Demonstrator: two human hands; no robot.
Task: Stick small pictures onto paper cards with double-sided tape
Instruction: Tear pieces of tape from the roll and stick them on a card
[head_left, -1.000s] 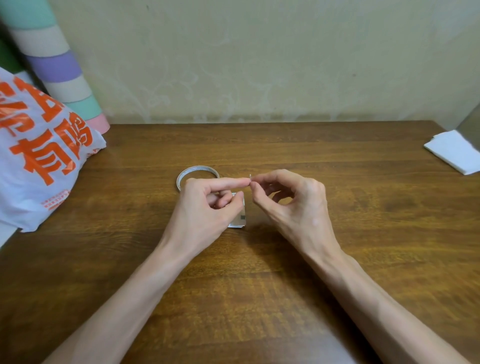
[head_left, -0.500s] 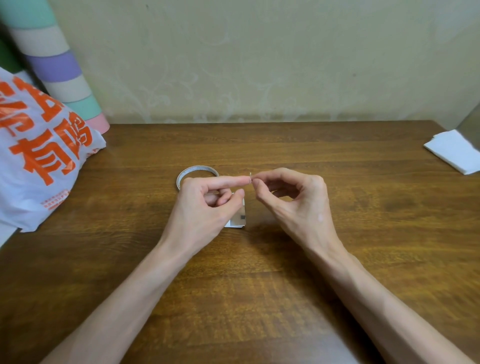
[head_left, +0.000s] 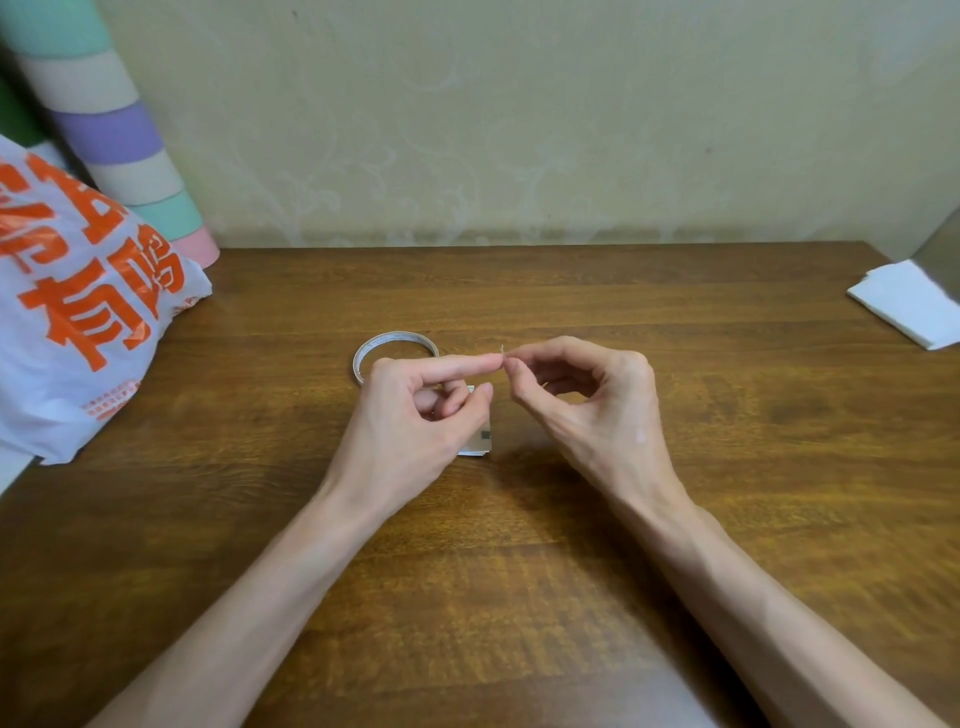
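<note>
My left hand (head_left: 415, 415) hovers over the table with its index finger straight, pointing right, and the other fingers curled in. A tiny sliver of tape (head_left: 502, 352) stands at that fingertip. My right hand (head_left: 587, 410) pinches the sliver between thumb and index finger. A thin roll of double-sided tape (head_left: 363, 353) lies flat on the table just behind my left hand. A small card (head_left: 480, 442) lies under my left hand, mostly hidden by it; only its right edge with a dark mark shows.
A white plastic bag with orange print (head_left: 88, 322) lies at the left edge, with a pastel striped roll (head_left: 119, 140) leaning on the wall behind it. A folded white tissue stack (head_left: 914, 306) sits at the far right of the wooden table (head_left: 519, 597).
Hardly anything: both hands stay together above the card, the fingertips shifting only slightly.
</note>
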